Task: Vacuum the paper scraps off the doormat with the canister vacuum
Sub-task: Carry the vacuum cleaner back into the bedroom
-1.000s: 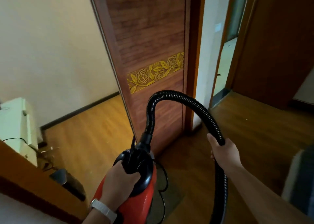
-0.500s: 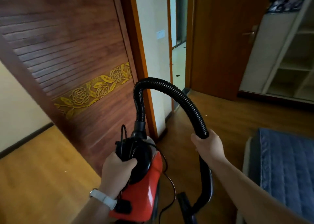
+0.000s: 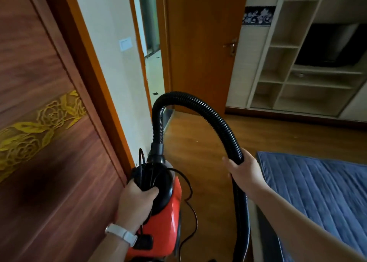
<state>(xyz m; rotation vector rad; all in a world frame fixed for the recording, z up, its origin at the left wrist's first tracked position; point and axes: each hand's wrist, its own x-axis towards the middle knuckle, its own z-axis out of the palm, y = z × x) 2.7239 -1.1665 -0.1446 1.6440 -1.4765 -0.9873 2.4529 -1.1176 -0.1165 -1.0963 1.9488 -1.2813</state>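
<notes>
head view showed your left hand point(image 3: 137, 200) gripping the canister vacuum point(image 3: 168, 222) by its handle, near left, and your right hand point(image 3: 244, 170) wrapped round the hose point(image 3: 198, 102), which dropped nearward below those fingers. no doormat or scraps showed; your right hand sat nearer the hose's free end.

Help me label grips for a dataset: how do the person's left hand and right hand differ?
The left hand curls round the black top handle of the red canister vacuum; the right hand wraps the black ribbed hose. The left hand is beside the dark wooden door, the right hand beside the blue quilted pad. Only the left wrist wears a white band. Both grip vacuum parts.
</notes>
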